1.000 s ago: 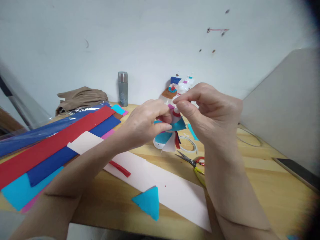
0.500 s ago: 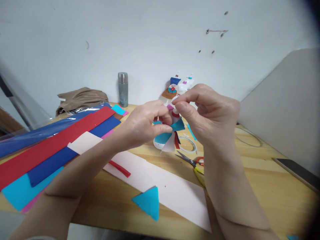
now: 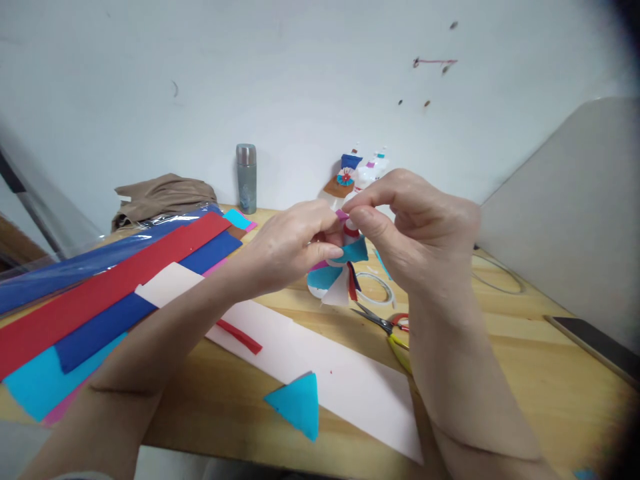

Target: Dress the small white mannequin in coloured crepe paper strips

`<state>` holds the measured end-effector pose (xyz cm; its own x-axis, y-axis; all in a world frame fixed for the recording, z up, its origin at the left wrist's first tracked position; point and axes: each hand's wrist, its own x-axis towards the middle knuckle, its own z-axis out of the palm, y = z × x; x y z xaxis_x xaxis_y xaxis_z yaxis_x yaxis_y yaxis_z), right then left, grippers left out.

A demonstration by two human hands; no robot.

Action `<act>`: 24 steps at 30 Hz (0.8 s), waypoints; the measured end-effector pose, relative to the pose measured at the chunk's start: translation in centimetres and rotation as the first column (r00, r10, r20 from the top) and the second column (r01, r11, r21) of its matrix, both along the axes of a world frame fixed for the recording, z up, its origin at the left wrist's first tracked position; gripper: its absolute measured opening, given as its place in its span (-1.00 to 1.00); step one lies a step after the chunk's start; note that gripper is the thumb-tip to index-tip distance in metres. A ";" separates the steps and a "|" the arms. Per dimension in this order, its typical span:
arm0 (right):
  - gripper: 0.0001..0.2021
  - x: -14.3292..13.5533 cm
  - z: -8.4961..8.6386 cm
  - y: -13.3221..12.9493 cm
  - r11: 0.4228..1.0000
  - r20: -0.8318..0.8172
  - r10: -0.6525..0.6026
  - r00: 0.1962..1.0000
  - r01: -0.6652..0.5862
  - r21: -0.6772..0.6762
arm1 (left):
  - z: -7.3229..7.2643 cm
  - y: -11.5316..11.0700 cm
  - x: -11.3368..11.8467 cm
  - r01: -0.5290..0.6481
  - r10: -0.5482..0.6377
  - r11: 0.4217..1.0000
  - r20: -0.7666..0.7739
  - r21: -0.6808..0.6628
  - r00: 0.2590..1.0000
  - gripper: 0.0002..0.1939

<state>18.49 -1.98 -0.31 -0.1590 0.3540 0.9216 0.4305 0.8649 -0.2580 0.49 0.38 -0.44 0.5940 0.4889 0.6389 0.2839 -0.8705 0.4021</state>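
Note:
A small white figure dressed in crepe paper point(image 3: 326, 277) is in my left hand point(image 3: 287, 243), whose fingers curl round its upper part. Blue, pale pink and dark red paper pieces hang around its lower part. My right hand point(image 3: 425, 230) is closed in a pinch at the figure's top, beside a magenta scrap point(image 3: 342, 215); what lies between thumb and forefinger is too small to make out. Just below the hands lie a roll of white tape point(image 3: 391, 293) and scissors point(image 3: 384, 324) with red and yellow handles, partly behind my right wrist.
Red point(image 3: 115, 287), blue and pink paper strips spread over the left side. A pale strip point(image 3: 360, 393) and a blue triangle point(image 3: 299, 405) lie in front. Behind stand a flask point(image 3: 247, 180), brown cloth point(image 3: 163, 197) and decorated white figures point(image 3: 369, 175). A phone point(image 3: 597, 343) lies right.
My right fingertips have come down slightly, closer to the magenta scrap. The left fingers have shifted a little on the figure, which has tipped slightly; everything else is unchanged.

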 end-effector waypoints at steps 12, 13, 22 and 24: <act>-0.83 0.1 0.0 -0.2 0.999 -0.005 -0.045 0.999 0.045 -0.026 | -0.2 -0.3 0.4 0.022 -0.020 1.000 0.082 -0.017 0.996 -0.82; -0.83 0.1 0.1 -0.2 0.998 -0.007 -0.047 0.999 0.047 -0.031 | -0.2 -0.3 0.4 0.020 -0.018 1.000 0.080 -0.025 0.997 -0.82; -0.82 0.6 0.0 0.4 0.999 -0.074 -0.037 0.997 0.037 -0.011 | -0.1 0.5 -0.6 0.041 -0.037 0.997 0.052 -0.073 0.998 -0.89; -0.82 0.6 0.0 0.4 0.999 -0.081 -0.042 0.996 0.041 -0.015 | -0.4 0.6 -0.5 0.039 -0.037 0.998 0.042 -0.052 0.998 -0.87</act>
